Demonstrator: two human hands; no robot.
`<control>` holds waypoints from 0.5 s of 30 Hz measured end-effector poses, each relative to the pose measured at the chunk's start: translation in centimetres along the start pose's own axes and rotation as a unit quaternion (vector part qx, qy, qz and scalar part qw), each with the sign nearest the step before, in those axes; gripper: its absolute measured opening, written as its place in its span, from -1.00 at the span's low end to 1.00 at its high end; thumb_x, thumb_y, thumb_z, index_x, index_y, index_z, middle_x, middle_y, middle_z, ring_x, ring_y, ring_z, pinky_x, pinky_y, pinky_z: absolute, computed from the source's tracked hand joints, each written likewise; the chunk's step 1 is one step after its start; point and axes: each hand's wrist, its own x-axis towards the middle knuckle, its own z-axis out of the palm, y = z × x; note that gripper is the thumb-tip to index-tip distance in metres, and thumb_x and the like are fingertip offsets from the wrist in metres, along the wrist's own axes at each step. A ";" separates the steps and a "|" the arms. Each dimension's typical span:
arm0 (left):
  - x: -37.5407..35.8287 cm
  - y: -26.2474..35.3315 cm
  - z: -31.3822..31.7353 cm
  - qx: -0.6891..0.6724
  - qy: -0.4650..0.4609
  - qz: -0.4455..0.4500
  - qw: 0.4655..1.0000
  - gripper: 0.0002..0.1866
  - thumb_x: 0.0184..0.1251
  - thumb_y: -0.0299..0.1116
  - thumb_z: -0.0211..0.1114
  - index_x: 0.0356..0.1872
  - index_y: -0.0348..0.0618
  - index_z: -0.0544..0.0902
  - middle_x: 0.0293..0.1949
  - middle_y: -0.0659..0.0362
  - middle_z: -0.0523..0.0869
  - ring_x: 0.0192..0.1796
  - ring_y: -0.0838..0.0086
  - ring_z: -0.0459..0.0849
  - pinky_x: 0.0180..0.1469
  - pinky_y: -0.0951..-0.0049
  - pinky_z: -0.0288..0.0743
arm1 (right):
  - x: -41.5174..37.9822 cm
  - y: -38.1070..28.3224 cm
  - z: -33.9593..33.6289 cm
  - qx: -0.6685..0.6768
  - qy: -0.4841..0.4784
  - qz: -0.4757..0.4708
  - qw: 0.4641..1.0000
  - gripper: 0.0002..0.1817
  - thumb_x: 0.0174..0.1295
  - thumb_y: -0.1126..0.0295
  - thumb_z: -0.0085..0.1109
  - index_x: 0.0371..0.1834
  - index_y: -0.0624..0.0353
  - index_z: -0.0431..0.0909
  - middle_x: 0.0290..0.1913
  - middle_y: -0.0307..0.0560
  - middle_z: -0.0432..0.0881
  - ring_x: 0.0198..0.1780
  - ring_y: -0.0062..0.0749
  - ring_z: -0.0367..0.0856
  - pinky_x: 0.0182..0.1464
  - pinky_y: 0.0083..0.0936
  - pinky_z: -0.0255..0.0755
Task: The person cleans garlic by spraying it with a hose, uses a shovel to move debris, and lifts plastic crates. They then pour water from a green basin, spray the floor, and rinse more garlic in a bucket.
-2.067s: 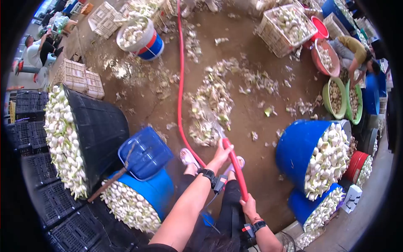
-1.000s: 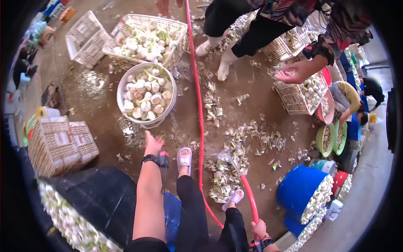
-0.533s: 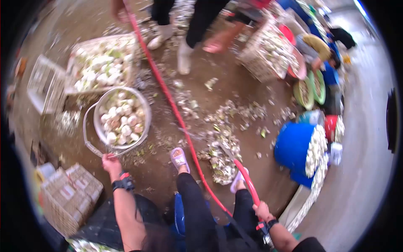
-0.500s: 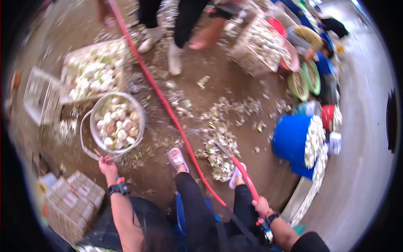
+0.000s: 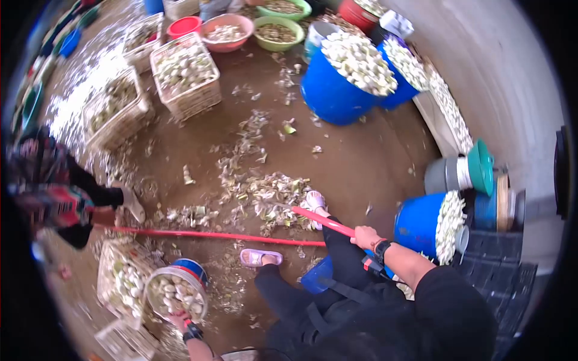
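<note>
My left hand (image 5: pixel 179 320) is closed on the near rim of a bucket (image 5: pixel 201 278), which has a blue and red band outside and a pale inside. White bulbs that look like garlic (image 5: pixel 174 295) fill it, and its mouth faces up towards me. Against its left side stands a pale slatted crate (image 5: pixel 107 271) with more bulbs. My right hand (image 5: pixel 364 237) grips a thick red hose (image 5: pixel 325 222) that points left over the floor. A thin grey streak shows at its tip, too blurred to make out. Peelings (image 5: pixel 265 186) lie beneath.
A red hose length (image 5: pixel 211 234) crosses the floor to my legs. Another person (image 5: pixel 54 192) stands at the left. Blue tubs (image 5: pixel 328 96) of white bulbs line the right wall, near a green basin (image 5: pixel 480 167). Bulb-filled crates (image 5: pixel 192 99) and coloured basins (image 5: pixel 227 33) stand farther off.
My view has turned to the right. My left hand has shifted from the bucket's handle to its rim. The bucket now sits closer to me, while my right hand still holds the hose.
</note>
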 end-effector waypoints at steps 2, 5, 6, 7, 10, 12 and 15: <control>-2.5 -1.7 2.4 -0.051 0.058 0.023 0.997 -0.71 0.23 -0.15 -0.01 -0.60 0.04 0.20 -0.78 0.39 0.16 -0.79 0.60 0.19 -0.77 0.63 0.11 | 0.6 1.7 0.5 0.018 0.013 -0.002 1.000 -0.64 -0.01 0.13 0.21 -0.35 0.24 0.59 -0.33 0.11 0.62 -0.21 -0.06 0.60 -0.13 -0.28 0.46; -3.5 -2.7 4.6 -0.199 0.083 -0.071 0.974 -0.69 0.22 -0.13 0.01 -0.62 0.06 0.15 -0.78 0.42 0.09 -0.80 0.64 0.11 -0.77 0.66 0.05 | 1.1 3.8 0.7 0.025 0.005 0.011 1.000 -0.61 -0.02 0.09 0.21 -0.34 0.23 0.58 -0.33 0.12 0.61 -0.20 -0.06 0.59 -0.13 -0.26 0.45; -4.0 -3.1 5.0 -0.177 0.088 -0.091 0.976 -0.68 0.23 -0.12 -0.02 -0.62 0.06 0.15 -0.78 0.42 0.10 -0.79 0.65 0.11 -0.76 0.65 0.07 | 1.1 4.6 0.9 0.029 -0.003 0.015 0.999 -0.61 -0.02 0.09 0.21 -0.34 0.23 0.58 -0.33 0.12 0.61 -0.20 -0.06 0.59 -0.13 -0.26 0.45; -1.6 -3.5 4.6 -0.055 0.005 -0.065 0.996 -0.69 0.25 -0.04 -0.07 -0.58 0.05 0.21 -0.74 0.36 0.22 -0.75 0.59 0.18 -0.71 0.54 0.14 | 1.2 5.3 1.0 0.035 0.005 0.013 0.999 -0.59 -0.03 0.07 0.21 -0.32 0.22 0.57 -0.31 0.12 0.61 -0.20 -0.06 0.59 -0.13 -0.25 0.45; -2.6 -6.9 4.2 0.039 -0.073 -0.085 0.993 -0.73 0.22 -0.03 -0.11 -0.39 0.02 0.37 -0.61 0.25 0.41 -0.66 0.49 0.34 -0.64 0.42 0.29 | 1.5 6.0 0.5 0.027 -0.003 0.004 1.000 -0.55 -0.04 0.03 0.21 -0.27 0.22 0.56 -0.30 0.16 0.59 -0.19 -0.02 0.58 -0.12 -0.22 0.44; -8.3 -8.3 6.2 0.054 -0.160 -0.101 0.980 -0.81 0.15 -0.13 0.01 -0.40 0.00 0.36 -0.62 0.29 0.37 -0.64 0.54 0.33 -0.61 0.46 0.33 | 1.8 6.1 0.8 0.022 -0.001 0.010 1.000 -0.54 -0.09 -0.02 0.20 -0.32 0.17 0.59 -0.36 0.13 0.61 -0.28 0.00 0.60 -0.19 -0.22 0.48; -13.7 -8.9 12.2 -0.145 -0.017 -0.164 0.976 -0.70 0.21 -0.16 -0.04 -0.68 0.05 0.24 -0.78 0.35 0.21 -0.74 0.53 0.23 -0.66 0.52 0.19 | 2.1 6.0 1.2 0.029 -0.009 0.003 1.000 -0.64 -0.04 0.12 0.18 -0.30 0.18 0.55 -0.34 0.11 0.61 -0.23 -0.03 0.59 -0.14 -0.22 0.46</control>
